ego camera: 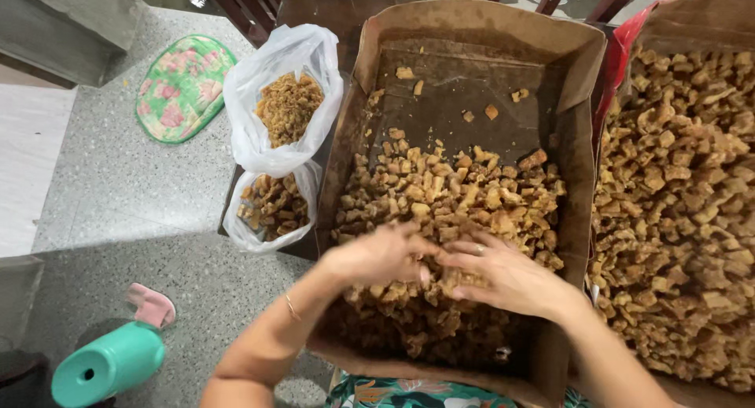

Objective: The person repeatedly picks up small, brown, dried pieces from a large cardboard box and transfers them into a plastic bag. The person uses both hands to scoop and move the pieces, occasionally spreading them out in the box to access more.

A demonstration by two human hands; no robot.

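Brown fried chunks (440, 211) heaped in an open cardboard box (578, 101), seen from above, with two bare hands sunk into the near side of the heap. Left hand (377, 255) palm down, fingers curled into the pieces, thin bracelet (292, 307) on the wrist. Right hand (507, 278) just beside it, fingertips nearly meeting the left, ring (479, 250) on one finger, fingers bent over a small clump of chunks. Grip of each hand loose and cupped around pieces; whether anything is truly pinched cannot be told, since the fingertips are buried. Far half of the box floor mostly bare, only a few crumbs scattered there. To the right, touching the box, a second container (629, 46) with a red edge, filled with the same golden-brown pieces. To the left, two white plastic bags (271, 70), the farther one holding finer crumbs, the nearer one darker chunks. Beyond those, a speckled grey floor with a green floral mat (181, 86). Near the lower left corner, a teal cylinder (110, 365) lying on its side and a pink slipper (151, 304) just beside it.
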